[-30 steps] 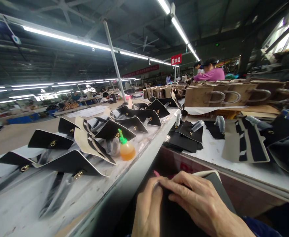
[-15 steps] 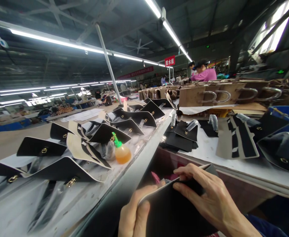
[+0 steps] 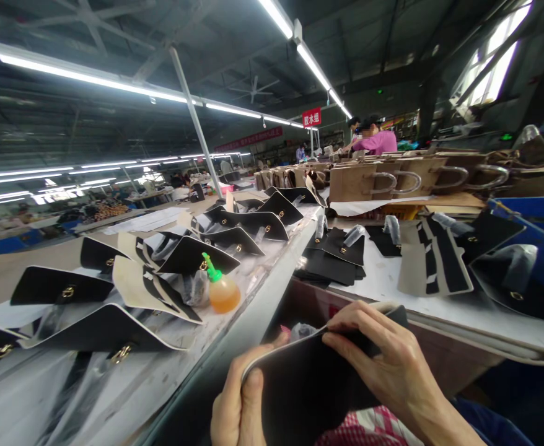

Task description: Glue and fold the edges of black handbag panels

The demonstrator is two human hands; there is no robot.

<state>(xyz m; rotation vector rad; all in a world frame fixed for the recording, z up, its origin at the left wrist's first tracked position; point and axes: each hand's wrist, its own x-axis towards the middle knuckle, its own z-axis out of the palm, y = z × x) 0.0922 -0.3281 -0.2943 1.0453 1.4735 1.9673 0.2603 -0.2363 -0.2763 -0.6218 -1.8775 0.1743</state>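
Observation:
Low in the head view I hold a black leather panel [image 3: 300, 390] with a pale lining edge, curved over my lap. My left hand [image 3: 235, 406] grips its left edge, thumb on the black face. My right hand [image 3: 386, 359] is closed on its upper right part, fingers pressed over the top edge. Below the panel shows red checked cloth [image 3: 369, 430].
A long white bench [image 3: 235, 328] to the left carries several black flaps with gold clasps [image 3: 109, 325] and an orange glue bottle with a green cap [image 3: 222, 291]. A second bench [image 3: 393, 285] ahead holds more black pieces and tan bags with handles [image 3: 393, 179]. A person in pink [image 3: 377, 141] works far behind.
The black panel has come up and unrolled wider between my hands, its face turned toward me. My left hand slid down to its left edge. The camera shifted slightly rightward.

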